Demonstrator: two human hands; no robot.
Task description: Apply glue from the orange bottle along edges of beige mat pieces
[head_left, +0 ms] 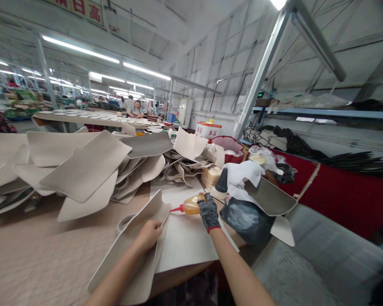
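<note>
My right hand (208,211), in a dark knit glove, is wrapped round a squeeze bottle of amber glue (191,205). Its red nozzle (175,209) points left at the edge of a beige cut panel (130,250). My bare left hand (149,233) is closed on that panel's upper edge, holding it down on the worktable. Under both lies a flat pale sheet (185,238).
Heaps of beige cut panels (86,170) fill the table's left and back. A black cone-topped bottle (221,182), white cloth and a black bag (247,219) lie to the right. A red-and-white bucket (208,129) stands behind. A person (135,109) sits far off.
</note>
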